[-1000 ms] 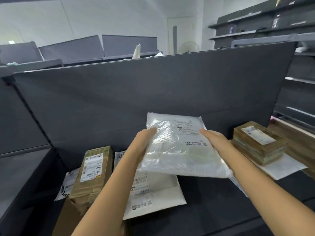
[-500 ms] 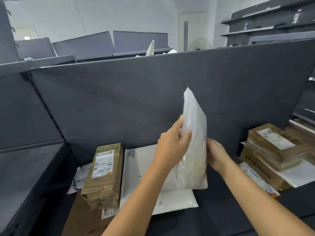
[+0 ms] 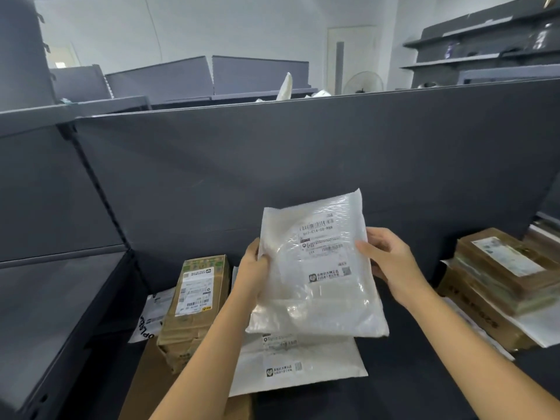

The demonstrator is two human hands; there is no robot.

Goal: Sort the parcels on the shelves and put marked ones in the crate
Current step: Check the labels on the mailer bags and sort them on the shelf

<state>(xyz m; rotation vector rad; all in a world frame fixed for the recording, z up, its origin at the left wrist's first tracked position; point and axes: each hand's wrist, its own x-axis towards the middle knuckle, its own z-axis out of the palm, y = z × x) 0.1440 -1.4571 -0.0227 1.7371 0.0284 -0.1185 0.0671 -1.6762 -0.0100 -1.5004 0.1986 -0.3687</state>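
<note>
Dark grey shelf [image 3: 409, 386] w/ tall grey back panel [image 3: 272, 165]; more shelving behind. Left hand [image 3: 253, 271] & right hand [image 3: 391, 259] both grip a white plastic parcel [image 3: 318, 268] by its side edges, label facing up toward cam, held above the shelf. Under it lies a white mailer [image 3: 300, 365]. Cardboard box [image 3: 197, 298] just left of left forearm. Stack of brown boxes [image 3: 500, 277] at right, well apart.

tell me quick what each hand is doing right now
Left hand: closed on the left edge of the clear plastic mailer bag.
Right hand: closed on the same bag's right edge.
</note>
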